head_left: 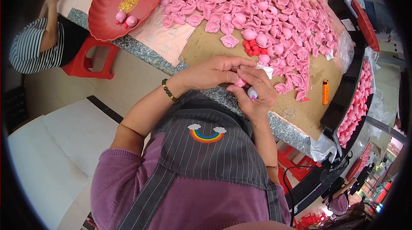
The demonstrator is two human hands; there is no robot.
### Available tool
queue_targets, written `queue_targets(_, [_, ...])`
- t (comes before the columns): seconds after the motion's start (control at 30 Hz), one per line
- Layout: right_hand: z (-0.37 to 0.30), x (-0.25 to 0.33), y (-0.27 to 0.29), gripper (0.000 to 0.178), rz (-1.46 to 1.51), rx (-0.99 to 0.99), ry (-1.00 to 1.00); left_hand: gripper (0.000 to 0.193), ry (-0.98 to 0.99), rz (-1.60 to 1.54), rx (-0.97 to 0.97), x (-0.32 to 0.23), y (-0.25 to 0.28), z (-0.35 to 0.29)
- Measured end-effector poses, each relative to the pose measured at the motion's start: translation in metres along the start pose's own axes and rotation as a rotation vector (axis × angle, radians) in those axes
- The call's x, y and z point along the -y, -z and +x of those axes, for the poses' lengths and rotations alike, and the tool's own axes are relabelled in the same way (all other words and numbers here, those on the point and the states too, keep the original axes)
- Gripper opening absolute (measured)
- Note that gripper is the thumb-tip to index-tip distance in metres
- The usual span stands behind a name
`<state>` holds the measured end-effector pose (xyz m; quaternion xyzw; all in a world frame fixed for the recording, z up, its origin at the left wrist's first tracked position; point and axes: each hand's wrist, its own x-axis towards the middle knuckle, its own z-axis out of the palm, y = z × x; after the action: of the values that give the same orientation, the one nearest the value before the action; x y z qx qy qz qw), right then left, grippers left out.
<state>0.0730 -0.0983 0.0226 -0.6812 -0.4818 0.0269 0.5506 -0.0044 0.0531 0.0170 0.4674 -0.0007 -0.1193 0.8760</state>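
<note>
My left hand (pixel 216 72), with a dark bead bracelet on its wrist, pinches a small pink rounded piece (pixel 240 83) with a red part on it. My right hand (pixel 260 87) closes on the same piece from the other side. Tucked in the right palm is a small white bottle (pixel 252 94) with a purple tip. The fingers cover much of the piece. Just beyond my hands lies a cluster of small red pieces (pixel 254 49). Past it spreads a large heap of pink moulded pieces (pixel 266 15), some round and some like folded shells.
A red scalloped tray (pixel 98 15) at the upper left holds several pink balls with red parts. An orange lighter (pixel 325 92) lies on the brown board (pixel 296 112). A black tray (pixel 332 116) full of pink pieces stands right. Another person (pixel 38 41) works at far left.
</note>
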Motion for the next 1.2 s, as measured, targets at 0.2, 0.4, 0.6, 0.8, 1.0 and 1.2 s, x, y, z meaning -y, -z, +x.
queue_targets(0.2, [0.001, -0.006, -0.002, 0.041, 0.039, -0.049, 0.040, 0.052, -0.043, -0.012, 0.002, -0.001, 0.000, 0.003])
queue_targets(0.4, [0.006, 0.003, 0.006, 0.030, 0.376, -0.238, -0.310, 0.034, -0.263, -0.157, -0.254, 0.014, -0.001, 0.004])
queue_targets(0.6, [0.018, 0.009, 0.007, 0.010, 0.214, -0.151, -0.236, 0.024, -0.340, -0.214, -0.326, 0.014, -0.008, 0.008])
queue_targets(0.8, [0.016, 0.009, 0.008, 0.012, 0.199, -0.149, -0.273, 0.024, -0.399, -0.166, -0.347, 0.016, -0.006, 0.009])
queue_targets(1.0, [0.012, 0.006, 0.017, 0.019, -0.048, -0.185, -0.119, 0.023, -0.340, 0.010, -0.399, 0.007, -0.013, -0.002])
queue_targets(1.2, [0.002, 0.002, 0.028, 0.026, -0.396, 0.087, -0.126, 0.020, -0.344, -0.084, -0.380, 0.009, -0.007, -0.008])
